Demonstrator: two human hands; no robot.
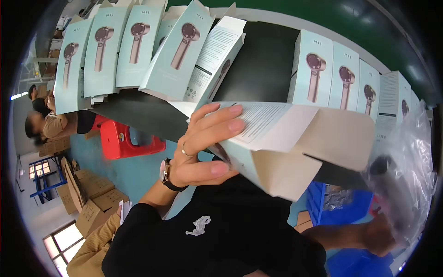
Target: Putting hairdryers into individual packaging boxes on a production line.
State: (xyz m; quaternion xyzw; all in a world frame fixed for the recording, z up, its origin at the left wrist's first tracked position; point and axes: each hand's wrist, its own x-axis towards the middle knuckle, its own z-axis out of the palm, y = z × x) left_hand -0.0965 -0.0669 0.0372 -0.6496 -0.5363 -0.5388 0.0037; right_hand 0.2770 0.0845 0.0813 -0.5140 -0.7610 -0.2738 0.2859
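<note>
My left hand (203,143), with a ring and a wristwatch, grips a light green carton (265,124) lying on its side. Its thumb is below and its fingers lie over the printed top. The carton's end flaps (341,136) stand spread toward the right, showing the pale inside. At the lower right, my right hand (378,235) is blurred and closed at the lower end of a clear plastic bag (410,184). Inside or behind the bag shows a dark grey, rounded long shape (392,189), too smeared to name. The right fingers are partly hidden.
Upright cartons with a handheld fan pictured (104,46) line the dark table (258,60) at the left; more cartons (314,69) stand at the right. A red stool (120,143), blue bin (341,203), brown boxes (94,189) and other people (60,122) are around.
</note>
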